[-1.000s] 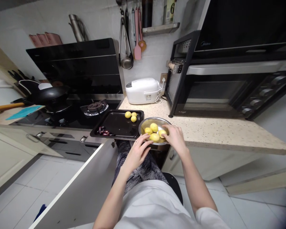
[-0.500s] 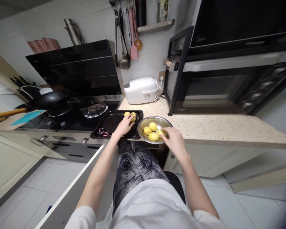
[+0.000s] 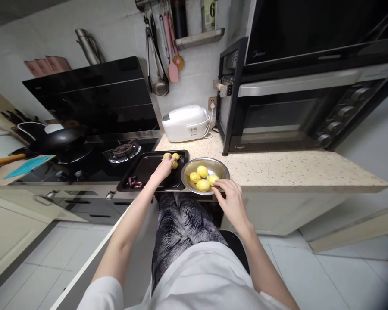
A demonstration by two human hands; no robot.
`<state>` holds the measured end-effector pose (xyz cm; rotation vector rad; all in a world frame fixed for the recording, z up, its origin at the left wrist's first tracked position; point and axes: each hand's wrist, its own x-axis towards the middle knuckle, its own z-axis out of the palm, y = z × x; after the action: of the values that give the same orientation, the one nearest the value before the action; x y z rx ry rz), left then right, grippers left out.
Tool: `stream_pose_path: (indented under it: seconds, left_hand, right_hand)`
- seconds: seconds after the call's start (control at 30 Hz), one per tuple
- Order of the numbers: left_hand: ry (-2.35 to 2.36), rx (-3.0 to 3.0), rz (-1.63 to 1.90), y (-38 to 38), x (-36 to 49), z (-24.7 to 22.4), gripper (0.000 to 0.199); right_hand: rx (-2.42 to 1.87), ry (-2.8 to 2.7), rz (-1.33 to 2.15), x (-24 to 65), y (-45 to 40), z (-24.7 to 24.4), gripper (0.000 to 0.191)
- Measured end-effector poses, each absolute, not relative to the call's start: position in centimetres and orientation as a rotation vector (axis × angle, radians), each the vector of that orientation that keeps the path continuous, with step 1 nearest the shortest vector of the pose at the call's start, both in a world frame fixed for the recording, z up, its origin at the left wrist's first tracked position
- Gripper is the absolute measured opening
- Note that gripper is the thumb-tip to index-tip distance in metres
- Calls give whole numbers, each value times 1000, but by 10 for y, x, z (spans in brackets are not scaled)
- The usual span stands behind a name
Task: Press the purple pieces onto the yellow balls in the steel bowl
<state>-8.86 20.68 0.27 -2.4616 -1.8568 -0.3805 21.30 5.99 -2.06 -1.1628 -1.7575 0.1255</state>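
My left hand (image 3: 162, 168) is over the black baking tray (image 3: 147, 160), fingers bent onto a small group of yellow potato-like balls (image 3: 176, 156). They partly cover one ball, so the hold is hard to see fully. Several shiny dark purple pieces (image 3: 136, 183) lie in the tray's near left corner. My right hand (image 3: 232, 199) reaches over the near right rim of a steel bowl (image 3: 224, 168). Its fingertips touch a yellow ball (image 3: 212, 179), while the thumb stays apart near the rim. Several more such balls (image 3: 203, 185) rest in the bowl.
Behind the bowl stands a white rice cooker (image 3: 186, 123), plugged into the wall. A rack with an oven (image 3: 278, 122) is on the right of the counter (image 3: 278, 170). Left of the tray is a gas stove (image 3: 124, 150) with a black wok (image 3: 63, 142). A drawer is pulled out beside my legs.
The view has shifted slightly. My left hand has drawn back a little and its fingers are closer together, uncovering more of the yellow balls. My right thumb has moved away from the bowl's ball.
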Motion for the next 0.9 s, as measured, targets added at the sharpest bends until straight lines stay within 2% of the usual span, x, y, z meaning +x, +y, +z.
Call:
stream_pose_path:
  seconds: [0.3,0.5,0.7,0.9]
  left_hand:
    - [-1887,-2321,-579,188,-77,21,23]
    - [-1416,-2786,-1046,175,-20,43,22]
    - [-1274,-2974,-763,179,36,36,28]
    - [-1255,-2951,-480,183,48,32,29]
  right_hand:
    - [-1145,-1704,137,212,55,-26,20]
    - [-1130,-1688,141,204,51,-30,17]
    - [-1123,-1703,173,205,45,-31,16]
    - [-1123,-1695,200,206,45,-30,18]
